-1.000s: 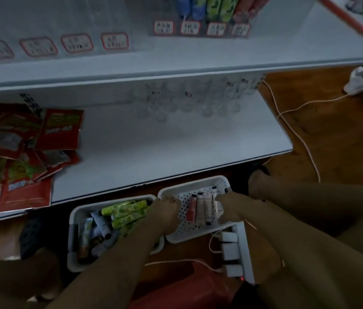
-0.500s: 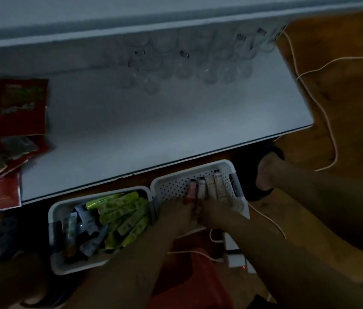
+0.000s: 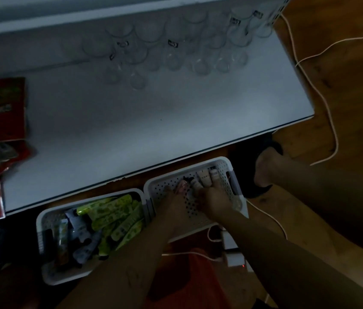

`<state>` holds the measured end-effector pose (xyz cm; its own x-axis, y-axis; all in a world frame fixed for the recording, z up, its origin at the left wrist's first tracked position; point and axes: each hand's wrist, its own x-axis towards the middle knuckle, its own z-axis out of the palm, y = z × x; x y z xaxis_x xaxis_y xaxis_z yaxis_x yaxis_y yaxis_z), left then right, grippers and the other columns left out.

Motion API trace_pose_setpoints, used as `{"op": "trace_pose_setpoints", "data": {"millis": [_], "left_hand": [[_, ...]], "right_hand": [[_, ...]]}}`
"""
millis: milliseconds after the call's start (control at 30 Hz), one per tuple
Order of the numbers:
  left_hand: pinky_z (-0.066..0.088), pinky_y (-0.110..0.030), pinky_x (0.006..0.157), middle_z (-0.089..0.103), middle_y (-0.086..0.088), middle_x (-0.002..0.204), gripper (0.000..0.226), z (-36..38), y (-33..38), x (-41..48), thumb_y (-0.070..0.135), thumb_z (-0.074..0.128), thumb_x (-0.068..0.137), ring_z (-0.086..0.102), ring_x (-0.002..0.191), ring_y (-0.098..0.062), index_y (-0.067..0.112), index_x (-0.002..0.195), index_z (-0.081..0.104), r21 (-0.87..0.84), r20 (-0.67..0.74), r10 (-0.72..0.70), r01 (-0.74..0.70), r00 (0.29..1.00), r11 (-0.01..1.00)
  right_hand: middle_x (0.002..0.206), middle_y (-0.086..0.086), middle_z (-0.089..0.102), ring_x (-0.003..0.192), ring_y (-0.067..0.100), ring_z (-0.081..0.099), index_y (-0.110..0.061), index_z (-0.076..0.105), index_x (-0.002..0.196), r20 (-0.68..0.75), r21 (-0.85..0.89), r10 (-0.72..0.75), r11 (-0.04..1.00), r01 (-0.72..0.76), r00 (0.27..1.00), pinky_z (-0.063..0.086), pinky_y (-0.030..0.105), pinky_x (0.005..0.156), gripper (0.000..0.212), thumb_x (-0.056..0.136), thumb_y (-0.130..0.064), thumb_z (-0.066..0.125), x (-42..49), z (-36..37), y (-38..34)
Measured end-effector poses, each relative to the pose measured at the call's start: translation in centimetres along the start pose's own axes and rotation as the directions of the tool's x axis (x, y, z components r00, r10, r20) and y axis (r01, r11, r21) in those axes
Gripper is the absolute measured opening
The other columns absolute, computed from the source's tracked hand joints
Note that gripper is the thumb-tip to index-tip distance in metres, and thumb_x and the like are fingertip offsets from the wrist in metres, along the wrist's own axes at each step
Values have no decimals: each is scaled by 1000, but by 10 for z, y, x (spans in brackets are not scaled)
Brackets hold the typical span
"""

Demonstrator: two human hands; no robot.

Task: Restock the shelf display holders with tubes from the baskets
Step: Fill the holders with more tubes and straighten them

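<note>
1. Inside the white perforated plastic basket [image 3: 226, 167], both our hands sit on a row of pale pink plastic tubes [image 3: 203, 175].
2. Our right hand [image 3: 215, 202]: fingers curled over the tubes' near ends, gripping them.
3. Our left hand [image 3: 175, 202]: fingertips touch the leftmost tube; too dim, we cannot tell if it pinches.
4. Touching that basket's left side: second white basket [image 3: 42, 221] of green and grey tubes [image 3: 109, 212].
5. Beyond the basket, on the white shelf [image 3: 153, 130]: clear plastic display holders [image 3: 176, 54].
</note>
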<state>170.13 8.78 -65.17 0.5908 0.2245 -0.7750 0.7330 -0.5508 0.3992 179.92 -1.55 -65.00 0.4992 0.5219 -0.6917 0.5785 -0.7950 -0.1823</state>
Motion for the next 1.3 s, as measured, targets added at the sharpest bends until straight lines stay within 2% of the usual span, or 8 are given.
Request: {"op": "trace_pose_setpoints", "data": {"millis": [133,267,367,533,833,967,1100,1300], "left_hand": [[37,-41,107,23,-24,151,64,2,-4,-4,13,48,96,38,132,-37,7,151,14,55,-25,-38,39,999,998],[42,-37,101,45,-19,138,49,-7,0,-10,11,52,92,48,122,-34,4,139,40,-10,-90,-7,6,996,1000],[45,-33,93,50,-13,134,46,-19,-3,-14,18,42,97,53,114,-28,22,143,37,-7,-110,86,-87,990,996],[49,-29,76,63,-9,108,29,-57,-1,-41,21,52,94,60,91,-23,21,124,50,-110,-260,157,-191,953,975],[30,-16,44,58,-1,62,18,-148,12,-129,25,72,77,51,56,-11,18,63,61,-234,-568,187,-375,802,897],[35,-14,50,62,5,65,15,-199,30,-184,21,72,81,54,59,-6,21,69,63,-187,-624,300,-510,722,840],[38,-17,50,59,8,61,21,-247,52,-241,22,73,82,53,54,0,26,68,58,-54,-747,361,-591,559,805],[48,-38,69,65,-7,80,22,-305,79,-309,31,73,82,61,76,-21,12,88,65,125,-834,408,-592,372,796]], "right_hand": [[160,9,-8,147,28,-10,-32,29,149,-29,45,-2,999,3,1000,26,45,114,57,95,-18,44,-6,-12,4],[146,10,41,139,32,27,-23,52,134,-9,141,-53,989,53,999,40,42,104,48,87,-12,52,-12,-21,0],[105,-1,68,92,14,60,-24,69,100,-69,228,-80,969,94,994,49,27,81,25,89,-8,54,-17,-26,-5],[49,-9,40,46,2,37,-28,43,54,-167,416,-64,900,129,984,31,21,51,42,93,-23,57,-37,-61,-20],[62,10,53,58,16,48,-11,56,59,-333,440,-145,850,290,932,34,30,57,35,78,-34,74,-90,-165,-59],[67,1,66,62,7,60,-14,70,73,-467,428,-266,767,479,843,47,25,64,18,76,-30,77,-124,-220,-89],[64,-5,63,53,-5,54,-17,65,69,-554,213,-424,759,615,716,38,10,50,14,81,-21,72,-169,-269,-123],[61,-6,56,57,5,51,-25,59,69,-748,-59,-481,735,675,458,32,18,49,18,82,-31,71,-226,-334,-154]]}}
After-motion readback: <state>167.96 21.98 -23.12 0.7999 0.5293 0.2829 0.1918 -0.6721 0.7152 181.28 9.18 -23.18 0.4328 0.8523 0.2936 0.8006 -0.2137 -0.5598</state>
